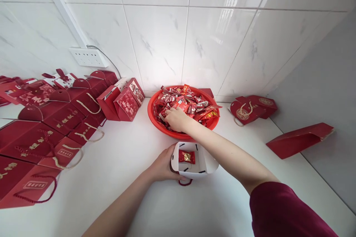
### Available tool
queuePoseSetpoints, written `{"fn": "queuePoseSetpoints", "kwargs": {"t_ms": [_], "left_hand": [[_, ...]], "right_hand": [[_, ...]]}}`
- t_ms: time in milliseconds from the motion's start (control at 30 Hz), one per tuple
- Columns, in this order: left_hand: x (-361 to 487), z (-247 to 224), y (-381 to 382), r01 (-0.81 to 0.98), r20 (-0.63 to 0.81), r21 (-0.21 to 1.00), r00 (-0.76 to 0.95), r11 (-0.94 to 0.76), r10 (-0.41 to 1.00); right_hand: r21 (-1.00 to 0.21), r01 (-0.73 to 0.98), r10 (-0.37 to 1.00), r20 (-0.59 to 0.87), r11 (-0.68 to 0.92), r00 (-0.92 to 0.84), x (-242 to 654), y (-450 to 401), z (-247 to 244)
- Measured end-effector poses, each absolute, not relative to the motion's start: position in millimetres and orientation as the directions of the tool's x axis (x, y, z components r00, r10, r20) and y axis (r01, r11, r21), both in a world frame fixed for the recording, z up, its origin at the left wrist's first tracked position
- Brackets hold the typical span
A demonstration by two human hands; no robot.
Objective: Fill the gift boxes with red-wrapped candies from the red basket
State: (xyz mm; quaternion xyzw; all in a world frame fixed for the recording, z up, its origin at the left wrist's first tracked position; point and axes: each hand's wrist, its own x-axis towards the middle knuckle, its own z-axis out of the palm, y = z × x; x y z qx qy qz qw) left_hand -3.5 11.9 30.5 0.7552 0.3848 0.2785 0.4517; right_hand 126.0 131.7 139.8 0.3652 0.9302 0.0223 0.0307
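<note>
My left hand (pixel 164 163) is wrapped round the left side of a small open box (pixel 200 161) with white inner walls. Inside that box lies a red-wrapped candy (pixel 187 156), and a dark red cord loop hangs at its near side. Beyond it stands a round red basket (pixel 151 113) full of red-wrapped candies (pixel 191 100). My right hand (pixel 176 118) reaches into the left part of the basket, fingers bent down among the candies; whether they grip one is hidden. My right forearm passes over the box's right edge.
Several dark red gift boxes (pixel 59 118) with cord handles line the left side. Two red boxes (pixel 129 100) stand left of the basket. Red boxes (pixel 250 109) and a red carton (pixel 300 139) lie at the right. A power strip (pixel 88 57) is on the tiled wall.
</note>
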Motion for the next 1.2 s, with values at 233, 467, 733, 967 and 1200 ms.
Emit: {"fn": "queuePoseSetpoints", "kwargs": {"t_ms": [233,467,733,967,1200], "left_hand": [[-5.2,27.2,12.1,0.318,0.094,0.895,0.548,-0.311,0.831],[-2.5,32.5,11.3,0.287,0.064,0.923,0.544,-0.258,0.836],[-4.0,26.1,12.2,0.325,0.049,0.909,0.537,-0.26,0.842],[-7.4,22.5,12.2,0.347,0.05,0.896,0.541,-0.277,0.84],[0.0,32.8,11.6,0.267,0.065,0.929,0.564,-0.256,0.823]], "right_hand": [[0.109,0.757,0.754,0.079,0.644,-0.652,165.1,131.4,164.6],[0.116,0.852,0.827,0.205,0.51,-0.523,188.9,127.2,175.2],[0.043,0.613,0.598,0.176,0.789,-0.782,126.2,157.9,147.6],[-0.034,0.578,0.571,0.206,0.815,-0.794,126.3,166.5,136.4],[-0.427,0.59,0.729,0.397,0.685,-0.558,183.3,137.8,158.4]]}}
